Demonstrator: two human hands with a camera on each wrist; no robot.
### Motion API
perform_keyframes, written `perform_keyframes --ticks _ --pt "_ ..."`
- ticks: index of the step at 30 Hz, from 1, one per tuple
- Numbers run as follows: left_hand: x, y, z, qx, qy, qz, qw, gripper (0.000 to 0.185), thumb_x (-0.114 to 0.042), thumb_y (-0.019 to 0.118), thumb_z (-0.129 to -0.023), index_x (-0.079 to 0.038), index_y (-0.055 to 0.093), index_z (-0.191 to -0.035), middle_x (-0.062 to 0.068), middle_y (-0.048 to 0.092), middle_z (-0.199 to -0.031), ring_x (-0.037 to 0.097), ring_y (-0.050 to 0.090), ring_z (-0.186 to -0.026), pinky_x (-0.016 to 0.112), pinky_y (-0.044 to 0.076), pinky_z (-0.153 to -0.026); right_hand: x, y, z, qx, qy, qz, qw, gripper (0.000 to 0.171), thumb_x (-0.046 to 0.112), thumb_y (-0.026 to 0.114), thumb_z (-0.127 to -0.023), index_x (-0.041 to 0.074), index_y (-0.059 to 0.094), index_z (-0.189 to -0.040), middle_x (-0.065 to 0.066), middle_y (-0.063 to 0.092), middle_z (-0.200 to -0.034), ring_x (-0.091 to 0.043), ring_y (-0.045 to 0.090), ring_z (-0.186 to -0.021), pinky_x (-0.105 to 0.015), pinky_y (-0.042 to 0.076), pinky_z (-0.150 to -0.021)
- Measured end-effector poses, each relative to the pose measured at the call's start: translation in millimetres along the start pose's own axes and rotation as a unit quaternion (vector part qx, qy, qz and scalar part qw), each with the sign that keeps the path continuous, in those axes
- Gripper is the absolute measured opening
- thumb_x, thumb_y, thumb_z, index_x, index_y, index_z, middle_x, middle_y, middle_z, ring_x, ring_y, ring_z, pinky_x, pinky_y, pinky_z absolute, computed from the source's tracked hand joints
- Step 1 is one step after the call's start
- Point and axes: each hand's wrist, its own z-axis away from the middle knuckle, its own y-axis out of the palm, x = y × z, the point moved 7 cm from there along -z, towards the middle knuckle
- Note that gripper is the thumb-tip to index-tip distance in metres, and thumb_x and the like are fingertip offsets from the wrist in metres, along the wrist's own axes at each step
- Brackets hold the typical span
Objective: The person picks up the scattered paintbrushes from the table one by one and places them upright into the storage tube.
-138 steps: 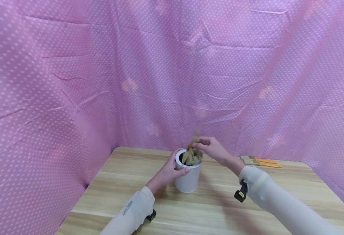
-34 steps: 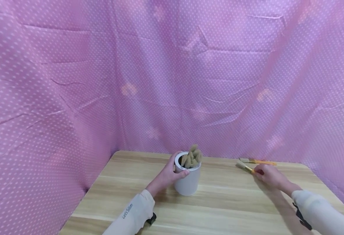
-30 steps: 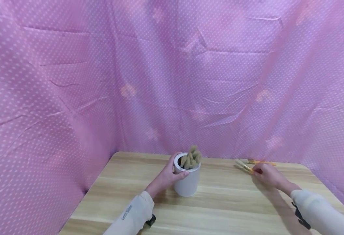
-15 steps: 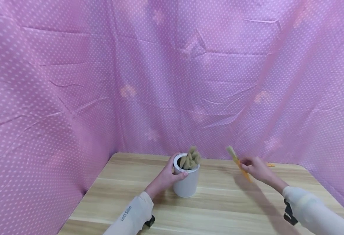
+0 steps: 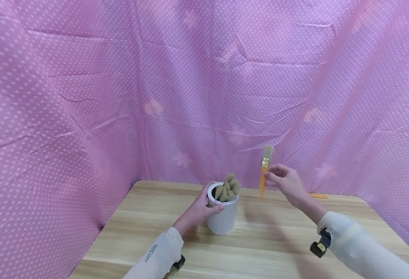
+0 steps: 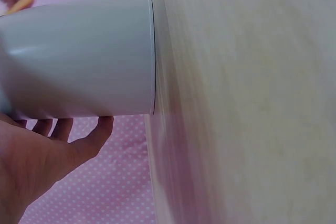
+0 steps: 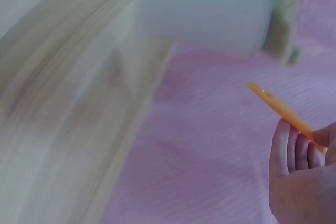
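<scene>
A white cylindrical canister (image 5: 221,217) stands upright on the table, with several beige bristle-like tufts (image 5: 226,189) showing above its rim. My left hand (image 5: 201,207) grips its left side near the top, thumb at the front; the left wrist view shows fingers against the canister wall (image 6: 89,56). To the right of the canister, my right hand (image 5: 288,182) pinches a paintbrush (image 5: 263,174) by its orange handle. The brush is raised above the table, bristles up and handle end down. In the right wrist view only the orange handle (image 7: 286,113) shows between thumb and fingers.
The wood-grain table (image 5: 148,248) has a pink dotted cloth (image 5: 190,97) hanging behind and beside it. Another orange brush handle (image 5: 318,196) lies near the table's back edge, partly hidden behind my right forearm.
My right hand has lifted one paintbrush from the back right of the table, turned it upright and carried it left toward the canister. My left hand keeps its grip on the canister.
</scene>
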Motion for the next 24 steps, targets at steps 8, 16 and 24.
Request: perform_keyframes --ticks 8,16,24 --pt "-0.5 -0.3 -0.2 0.000 0.005 -0.009 1.0000 0.081 -0.042 0.075 -0.092 -0.026 0.027 -0.156 -0.003 0.040 -0.150 0.020 0.034 -0.143 0.062 0.023 -0.115 53 48 -6 -0.025 -0.053 -0.133 0.989 0.020 0.002 0.069 -0.096 -0.012 0.060 -0.109 -0.012 0.070 -0.098 -0.021 0.072 -0.087 -0.040 0.058 -0.085" --pt "-0.5 -3.4 -2.8 -0.008 0.012 -0.016 0.9998 0.079 -0.042 0.077 -0.091 -0.026 0.031 -0.154 -0.006 0.044 -0.146 0.019 0.038 -0.140 0.059 0.027 -0.114 79 93 -14 -0.038 -0.115 -0.038 0.992 0.024 0.009 0.072 -0.096 -0.009 0.063 -0.111 -0.021 0.070 -0.101 -0.029 0.072 -0.086 -0.038 0.059 -0.083" --pt "0.1 -1.7 -0.7 -0.009 -0.013 0.000 0.9999 0.088 -0.043 0.078 -0.090 -0.027 0.024 -0.158 -0.001 0.039 -0.151 0.023 0.035 -0.142 0.060 0.027 -0.114 85 125 -7 -0.056 -0.147 0.075 0.985 0.016 0.006 0.071 -0.096 -0.004 0.067 -0.108 -0.016 0.072 -0.100 -0.030 0.072 -0.091 -0.036 0.058 -0.088"
